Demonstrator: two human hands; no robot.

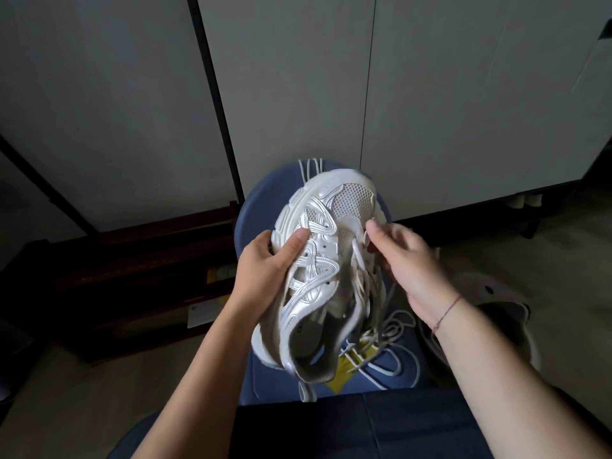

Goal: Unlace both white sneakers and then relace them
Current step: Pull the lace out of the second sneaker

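Sneaker (pixel 318 260) centre, toe to 12, heel to 6, above stool (pixel 255 220). Left hand (pixel 268 263) on its 9 side, right hand (pixel 407 260) at its 3 side on the laces (pixel 361 260). Loose lace (pixel 397 346) on stool at 5. Second shoe (pixel 496 309) on floor at 3. Cabinet (pixel 430 94) behind at 12.

I count two hands: the left hand (pixel 265 263) and the right hand (pixel 410 260). There are two sneakers, one (pixel 318 260) at the centre and a second (pixel 496 313) at 4 o'clock, partly hidden. I see one blue stool (pixel 251 223), one yellow tag (pixel 341 376) and one wrist string (pixel 445 313).
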